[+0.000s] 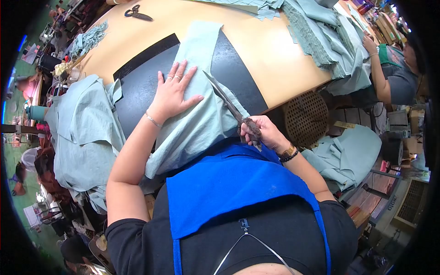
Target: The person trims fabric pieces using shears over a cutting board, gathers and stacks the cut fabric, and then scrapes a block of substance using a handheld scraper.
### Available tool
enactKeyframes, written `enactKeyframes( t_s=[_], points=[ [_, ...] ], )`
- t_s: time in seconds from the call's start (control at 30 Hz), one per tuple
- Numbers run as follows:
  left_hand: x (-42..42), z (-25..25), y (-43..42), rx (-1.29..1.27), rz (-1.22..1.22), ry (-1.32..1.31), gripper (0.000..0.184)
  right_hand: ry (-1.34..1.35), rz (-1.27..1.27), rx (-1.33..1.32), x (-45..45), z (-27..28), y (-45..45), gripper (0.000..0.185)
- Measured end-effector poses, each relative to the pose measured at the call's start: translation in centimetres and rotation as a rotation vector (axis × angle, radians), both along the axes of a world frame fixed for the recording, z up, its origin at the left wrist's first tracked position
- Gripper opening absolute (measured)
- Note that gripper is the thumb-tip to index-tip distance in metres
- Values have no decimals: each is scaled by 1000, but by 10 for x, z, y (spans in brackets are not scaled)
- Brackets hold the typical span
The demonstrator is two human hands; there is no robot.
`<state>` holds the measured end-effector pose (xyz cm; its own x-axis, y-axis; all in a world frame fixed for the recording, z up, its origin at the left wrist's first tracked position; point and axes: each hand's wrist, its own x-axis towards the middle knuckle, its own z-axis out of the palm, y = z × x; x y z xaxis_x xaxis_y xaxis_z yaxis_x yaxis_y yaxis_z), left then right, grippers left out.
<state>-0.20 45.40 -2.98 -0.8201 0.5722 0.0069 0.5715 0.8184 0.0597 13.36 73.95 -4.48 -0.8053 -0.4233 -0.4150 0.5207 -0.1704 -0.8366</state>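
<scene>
A strip of pale green fabric [199, 50] runs across a dark mat [233, 68] and hangs over the table's near edge toward my lap. My left hand [176, 89] lies flat on this cloth, fingers spread. In my right hand [266, 132] is a pair of fabric shears [228, 101] with dark, wrapped-looking handles. The blades appear close together and point away from me, up and to the left, along the right edge of the cloth. Part of the handles is hidden by my fingers.
Another pair of scissors [138, 13] lies at the table's far left. Green cloth hangs in a pile [82, 133] on my left, with more stacked [316, 41] at the right. A perforated stool [306, 114] stands right of me, near a co-worker [396, 78].
</scene>
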Motion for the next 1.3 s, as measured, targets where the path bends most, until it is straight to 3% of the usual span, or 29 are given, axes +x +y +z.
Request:
enactKeyframes(
  t_s=[0.53,0.9,1.13,1.23,1.3],
  points=[
    [28,-3,17,43,124,28,85,-1,-61,14,3,8,-6,25],
    [42,-10,28,88,194,80,87,10,-49,5,6,4,-4,19],
    [39,-10,31,-7,240,120,73,34,-92,-19,13,-2,-6,19],
    [4,53,33,-163,222,-289,62,30,-73,-21,12,-2,-4,19],
    [-18,33,19,-39,64,-30,62,21,-71,-12,11,1,-5,19]
  ],
)
